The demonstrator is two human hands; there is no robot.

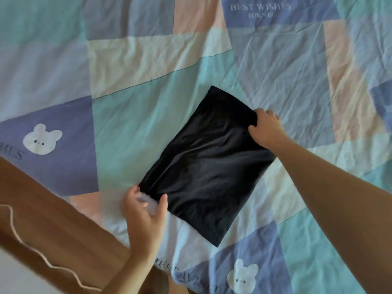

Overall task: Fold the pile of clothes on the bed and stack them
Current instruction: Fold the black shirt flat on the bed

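Note:
A black garment [207,164] lies folded into a flat rectangle, set at an angle, in the middle of the bed. My right hand [266,129] pinches its far right edge, fingers curled into the cloth. My left hand [145,211] is at the near left corner, thumb on top of the black cloth and fingers at the edge beside it; the hand is blurred, so I cannot tell whether it grips. No other clothes or stack are in view.
The bed is covered by a patchwork sheet [148,60] in teal, blue, cream and pink with white bunny prints [42,139]. A wooden bed frame edge [53,225] runs along the lower left, with a thin cord [42,257] lying on it.

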